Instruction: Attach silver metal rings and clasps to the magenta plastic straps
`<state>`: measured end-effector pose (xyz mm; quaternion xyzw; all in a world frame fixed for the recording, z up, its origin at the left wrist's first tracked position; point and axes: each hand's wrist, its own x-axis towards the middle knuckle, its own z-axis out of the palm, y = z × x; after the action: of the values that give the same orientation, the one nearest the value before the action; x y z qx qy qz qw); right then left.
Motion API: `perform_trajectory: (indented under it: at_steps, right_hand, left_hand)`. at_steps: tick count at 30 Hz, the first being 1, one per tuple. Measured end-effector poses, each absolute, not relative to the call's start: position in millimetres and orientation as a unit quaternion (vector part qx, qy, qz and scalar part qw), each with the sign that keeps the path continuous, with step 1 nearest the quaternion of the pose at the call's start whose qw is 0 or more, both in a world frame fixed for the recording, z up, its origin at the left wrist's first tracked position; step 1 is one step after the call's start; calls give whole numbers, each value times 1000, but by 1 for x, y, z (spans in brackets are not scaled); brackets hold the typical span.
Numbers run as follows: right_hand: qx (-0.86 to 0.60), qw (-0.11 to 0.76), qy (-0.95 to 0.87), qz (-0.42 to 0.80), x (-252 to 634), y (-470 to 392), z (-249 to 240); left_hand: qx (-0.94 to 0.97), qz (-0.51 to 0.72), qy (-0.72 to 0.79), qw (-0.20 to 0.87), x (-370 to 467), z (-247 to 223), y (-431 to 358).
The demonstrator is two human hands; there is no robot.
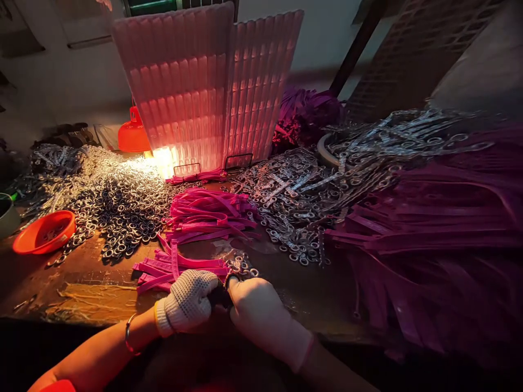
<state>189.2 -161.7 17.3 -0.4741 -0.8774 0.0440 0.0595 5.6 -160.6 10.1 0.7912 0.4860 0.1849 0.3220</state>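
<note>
My left hand [188,300], in a white glove with dark dots, is closed at the front edge of the table. Close beside it my right hand [261,310], in a plain white glove, is closed too. A dark piece [220,295] shows between the two fists, but its kind is hard to make out in the shadow. Just beyond the hands lies a bunch of pink straps [163,272] with metal rings [242,265] at its right end. A larger bundle of pink straps [208,215] rests farther back.
Loose metal rings [126,212] are heaped at left, near a red bowl [44,233]. A red lamp [134,133] glows behind ribbed translucent panels [183,92]. Ringed silvery strips [294,196] pile up at right. Long purple straps [449,218] hang over the table's right side.
</note>
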Motion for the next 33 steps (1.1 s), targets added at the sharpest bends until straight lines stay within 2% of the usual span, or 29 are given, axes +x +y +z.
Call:
perform_trajectory:
  at_steps: [3,9,13,15,18,21,24,27,33]
  right_hand:
    - [-446,68,-892,4,190,-170,5]
    - [-437,93,-894,-8,202,-162,1]
    - [-515,69,-854,27,219,-147,9]
    - [-553,27,-832,27,225,-142,13]
    - [-557,18,-831,3,220,-141,15]
    - [-479,35,-877,22,198,-143,7]
    - [-417,-34,-906,67,175,-137,-7]
    - [-427,-69,-898,81,168,-123,-15]
    - [-415,8,-907,71,210,-108,-21]
  left_hand:
    - [842,139,466,236,9,6,-161]
    - [877,101,433,182,-3,32,-144]
    - [809,109,577,-26,-56,57,-115]
    - [796,92,594,-78,-81,58,-106]
    - [847,66,524,-60,-95,41,-114]
    - [898,22,440,-4,-82,16,-137]
    - [900,-24,436,14,-65,-5,-146]
    - [890,-33,454,20,-55,-18,-138]
    - [880,-45,468,72,-40,-21,-137]
